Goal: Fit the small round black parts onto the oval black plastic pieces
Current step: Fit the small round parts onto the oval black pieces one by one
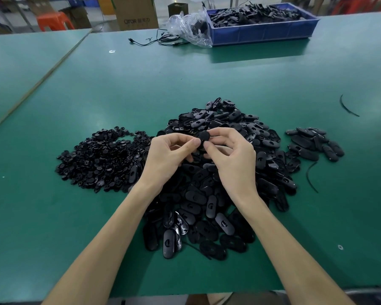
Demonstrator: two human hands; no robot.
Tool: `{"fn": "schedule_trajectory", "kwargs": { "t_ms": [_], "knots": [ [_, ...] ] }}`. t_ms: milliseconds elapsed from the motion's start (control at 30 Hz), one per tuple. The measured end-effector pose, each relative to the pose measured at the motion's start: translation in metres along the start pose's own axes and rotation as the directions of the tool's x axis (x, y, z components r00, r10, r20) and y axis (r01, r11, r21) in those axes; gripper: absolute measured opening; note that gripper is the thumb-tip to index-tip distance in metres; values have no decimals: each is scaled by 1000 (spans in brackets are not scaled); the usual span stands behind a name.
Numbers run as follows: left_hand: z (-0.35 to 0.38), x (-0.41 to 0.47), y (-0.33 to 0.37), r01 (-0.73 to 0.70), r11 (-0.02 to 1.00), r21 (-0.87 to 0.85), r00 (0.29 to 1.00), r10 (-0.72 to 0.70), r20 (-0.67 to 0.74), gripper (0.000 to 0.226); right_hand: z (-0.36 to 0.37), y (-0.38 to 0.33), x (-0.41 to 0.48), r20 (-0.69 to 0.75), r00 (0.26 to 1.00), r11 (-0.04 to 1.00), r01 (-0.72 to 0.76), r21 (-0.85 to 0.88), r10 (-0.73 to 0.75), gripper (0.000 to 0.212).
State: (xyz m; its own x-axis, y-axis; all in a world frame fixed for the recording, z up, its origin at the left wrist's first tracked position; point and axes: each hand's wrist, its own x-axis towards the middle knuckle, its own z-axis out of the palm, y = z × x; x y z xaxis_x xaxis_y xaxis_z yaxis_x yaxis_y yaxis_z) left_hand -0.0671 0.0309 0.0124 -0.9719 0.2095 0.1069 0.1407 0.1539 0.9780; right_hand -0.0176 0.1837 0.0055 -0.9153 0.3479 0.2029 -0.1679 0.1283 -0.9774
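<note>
A large heap of oval black plastic pieces [224, 194] covers the middle of the green table. To its left lies a heap of small round black parts [101, 159]. Both hands meet above the oval heap. My left hand [169, 155] and my right hand [231, 155] pinch one black piece [204, 137] between thumbs and fingertips; its round face shows, the rest is hidden by the fingers. A small separate pile of oval pieces [315, 144] lies at the right.
A blue bin [264, 34] full of black parts stands at the far right, with a clear plastic bag [191, 25] and a black cable [154, 40] beside it. Thin black strips [348, 106] lie at the right. Cardboard boxes and an orange stool stand beyond the table.
</note>
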Motion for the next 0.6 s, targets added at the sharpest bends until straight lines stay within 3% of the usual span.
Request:
{"fn": "schedule_trajectory", "kwargs": {
  "t_ms": [600],
  "knots": [
    [1, -1, 1, -15, 998, 55, 1000, 16, -8, 13, 0, -2, -2, 22, 997, 997, 73, -37, -72, 20]
  ]
}}
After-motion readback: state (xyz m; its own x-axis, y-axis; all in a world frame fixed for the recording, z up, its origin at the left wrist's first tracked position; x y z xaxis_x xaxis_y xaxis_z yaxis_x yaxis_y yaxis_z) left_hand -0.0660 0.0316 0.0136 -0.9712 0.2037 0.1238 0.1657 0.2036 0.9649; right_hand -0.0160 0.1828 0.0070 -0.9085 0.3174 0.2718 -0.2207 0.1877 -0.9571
